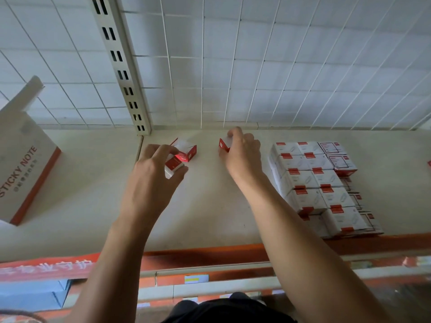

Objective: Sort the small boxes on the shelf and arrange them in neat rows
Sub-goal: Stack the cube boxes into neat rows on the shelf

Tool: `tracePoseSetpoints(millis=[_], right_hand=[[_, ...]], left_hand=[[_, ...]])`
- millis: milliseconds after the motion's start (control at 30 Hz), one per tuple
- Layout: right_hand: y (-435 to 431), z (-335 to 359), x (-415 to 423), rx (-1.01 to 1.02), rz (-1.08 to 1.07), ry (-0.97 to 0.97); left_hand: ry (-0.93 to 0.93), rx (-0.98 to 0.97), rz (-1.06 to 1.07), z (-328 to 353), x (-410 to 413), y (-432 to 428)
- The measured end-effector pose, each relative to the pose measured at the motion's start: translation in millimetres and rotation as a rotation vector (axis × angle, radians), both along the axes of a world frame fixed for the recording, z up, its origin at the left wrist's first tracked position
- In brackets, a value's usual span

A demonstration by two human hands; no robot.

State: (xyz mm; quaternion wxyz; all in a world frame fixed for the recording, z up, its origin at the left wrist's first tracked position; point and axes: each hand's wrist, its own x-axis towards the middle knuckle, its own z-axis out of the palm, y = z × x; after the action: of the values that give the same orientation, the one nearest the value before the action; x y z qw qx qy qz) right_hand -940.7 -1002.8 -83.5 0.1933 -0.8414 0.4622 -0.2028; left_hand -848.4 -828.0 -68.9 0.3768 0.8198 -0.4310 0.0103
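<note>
Nearest is the shelf's orange front edge point(210, 250), with both forearms reaching over it.

The stack point(310, 180) of small white-and-red boxes is the landmark. It is already in tidy rows, at least two layers deep, running from the front edge toward the back.

The left hand point(151, 180) is well left of the stack. Its fingers curl over one small box point(172, 165), with the thumb on the near side and fingertips over the far top. The box seems to sit on the shelf, but I can't tell if it is lifted.

A second loose box point(185, 150) lies skewed, touching the far side of the held one.

The right hand point(242, 155) is between those two boxes and the stack, and farther back. It pinches a third box point(225, 144) narrowly, fingertip on top and thumb low. The box is tilted with its red end facing left.

A sticky note carton point(23, 164) leans far left of the stack. A slotted post point(121, 66) and wire grid point(279, 66) stand behind.

Handling is a judgement:
- The boxes are probably light, since two fingers manage one.
- They are thin card, stiff enough to slide but likely to dent if squeezed hard.
- The printed faces look smooth, so they may be a bit slippery.
- Best hold is across two opposite side walls, thumb against fingers, keeping off the end flaps.
- Set each one flat, then push it flush against the stack's left side.
</note>
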Motion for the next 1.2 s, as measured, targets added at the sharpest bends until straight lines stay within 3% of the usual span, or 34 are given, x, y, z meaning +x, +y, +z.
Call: tracePoseSetpoints(millis=[167,400,633,800,1200], right_hand=[[7.1,10.6,-15.0,0.067,0.035,-0.109],[20.9,53.7,-90.2,-0.148,0.089,-0.311],[2.7,58.4,-170.2,-0.112,0.039,-0.249],[-9.2,50.1,-207.8,-0.058,-0.003,-0.207],[-24.8,40.7,-250.6,-0.017,0.049,-0.204]], left_hand=[[0.008,0.000,-0.002,8.8,-10.9,7.0],[-0.017,-0.060,-0.135,29.9,-47.2,-9.0],[-0.034,-0.115,-0.312,40.4,-92.1,-48.6],[-0.087,-0.040,-0.401,39.9,-121.0,-75.3],[-0.067,0.040,-0.455,29.3,-161.1,-115.0]])
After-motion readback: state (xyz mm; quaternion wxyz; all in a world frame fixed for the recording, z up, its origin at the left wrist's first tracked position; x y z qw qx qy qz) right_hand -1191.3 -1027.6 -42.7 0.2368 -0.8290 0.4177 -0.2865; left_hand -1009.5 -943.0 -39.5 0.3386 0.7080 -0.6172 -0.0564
